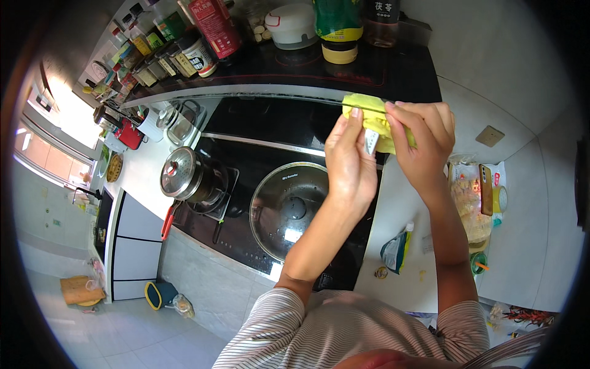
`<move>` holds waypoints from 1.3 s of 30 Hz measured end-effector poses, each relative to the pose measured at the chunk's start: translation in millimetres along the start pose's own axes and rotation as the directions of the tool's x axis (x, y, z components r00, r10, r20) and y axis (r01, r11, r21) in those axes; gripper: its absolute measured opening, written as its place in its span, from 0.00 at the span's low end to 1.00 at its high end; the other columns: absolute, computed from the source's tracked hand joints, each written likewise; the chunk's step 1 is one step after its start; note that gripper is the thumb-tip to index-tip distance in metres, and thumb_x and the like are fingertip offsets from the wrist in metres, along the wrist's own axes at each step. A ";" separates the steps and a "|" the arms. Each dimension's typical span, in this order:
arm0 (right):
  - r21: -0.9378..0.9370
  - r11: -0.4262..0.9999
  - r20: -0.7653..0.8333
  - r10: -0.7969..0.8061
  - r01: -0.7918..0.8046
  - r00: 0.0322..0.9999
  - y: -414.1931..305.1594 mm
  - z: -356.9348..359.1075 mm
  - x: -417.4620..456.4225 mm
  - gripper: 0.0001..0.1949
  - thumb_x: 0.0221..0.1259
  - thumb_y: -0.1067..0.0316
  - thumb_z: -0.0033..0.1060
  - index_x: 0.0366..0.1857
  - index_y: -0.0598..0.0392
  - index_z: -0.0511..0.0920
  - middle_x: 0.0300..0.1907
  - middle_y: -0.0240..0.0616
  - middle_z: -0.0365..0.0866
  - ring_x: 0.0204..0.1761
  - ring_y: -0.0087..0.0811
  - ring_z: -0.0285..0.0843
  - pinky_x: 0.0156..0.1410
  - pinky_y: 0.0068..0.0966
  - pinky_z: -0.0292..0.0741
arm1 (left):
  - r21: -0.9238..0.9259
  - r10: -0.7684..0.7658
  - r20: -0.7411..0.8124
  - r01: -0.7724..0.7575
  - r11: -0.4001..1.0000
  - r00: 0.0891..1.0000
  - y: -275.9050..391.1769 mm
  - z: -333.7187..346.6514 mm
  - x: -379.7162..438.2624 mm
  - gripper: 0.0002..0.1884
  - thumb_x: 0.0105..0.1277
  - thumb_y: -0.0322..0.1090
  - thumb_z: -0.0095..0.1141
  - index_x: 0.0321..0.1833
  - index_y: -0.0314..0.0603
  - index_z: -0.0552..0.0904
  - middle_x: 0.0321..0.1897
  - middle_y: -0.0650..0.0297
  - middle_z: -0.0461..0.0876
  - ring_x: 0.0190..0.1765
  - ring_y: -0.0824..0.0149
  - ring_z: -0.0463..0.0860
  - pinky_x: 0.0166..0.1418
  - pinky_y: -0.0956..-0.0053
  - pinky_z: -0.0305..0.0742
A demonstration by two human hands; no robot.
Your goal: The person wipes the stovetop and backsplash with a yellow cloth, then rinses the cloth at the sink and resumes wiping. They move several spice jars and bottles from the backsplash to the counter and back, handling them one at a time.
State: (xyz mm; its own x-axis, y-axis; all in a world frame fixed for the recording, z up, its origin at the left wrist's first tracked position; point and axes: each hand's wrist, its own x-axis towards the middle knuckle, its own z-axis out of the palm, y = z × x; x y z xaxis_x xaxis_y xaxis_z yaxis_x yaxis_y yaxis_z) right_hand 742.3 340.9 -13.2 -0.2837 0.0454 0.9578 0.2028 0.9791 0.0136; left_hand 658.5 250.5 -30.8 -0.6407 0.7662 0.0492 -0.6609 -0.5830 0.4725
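A yellow cloth (364, 102) is folded over the dark front edge (286, 96) of a range hood, near the edge's right end. My left hand (351, 166) pinches the cloth from the left, its thumb pressed on the lower fold. A white tag (370, 141) with writing hangs from the cloth beside that hand. My right hand (421, 131) grips the right part of the cloth at the same edge, and some yellow fabric hangs below its fingers. Below my left forearm, a large wok or pan under a glass lid (276, 203) sits on the black cooktop (239, 235), partly hidden by the arm.
A lidded steel pot (182, 173) with a red handle (168, 223) stands on the left burner. Several seasoning bottles (166, 60), a white-lidded container (292, 25) and an upturned green bottle (339, 27) stand on the hood top. A phone (486, 189) and a pouch (396, 249) are on the right.
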 end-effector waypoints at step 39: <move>0.679 0.057 0.235 0.928 -0.732 0.290 -203.4 139.1 17.0 0.13 0.66 0.63 0.68 0.45 0.61 0.81 0.38 0.36 0.84 0.40 0.22 0.81 0.48 0.20 0.77 | 0.129 -0.286 0.137 0.269 0.954 0.948 178.6 -83.8 54.7 0.12 0.78 0.34 0.52 0.56 0.34 0.78 0.42 0.61 0.81 0.45 0.68 0.84 0.50 0.76 0.82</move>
State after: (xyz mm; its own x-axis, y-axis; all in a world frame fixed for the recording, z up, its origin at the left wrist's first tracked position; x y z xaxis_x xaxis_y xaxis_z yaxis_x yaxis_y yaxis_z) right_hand 565.9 170.1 -39.6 -0.1143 0.9682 0.2227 -0.4167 0.1568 -0.8954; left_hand 472.6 165.7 -17.5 -0.3653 0.9304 0.0321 -0.7525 -0.3154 0.5781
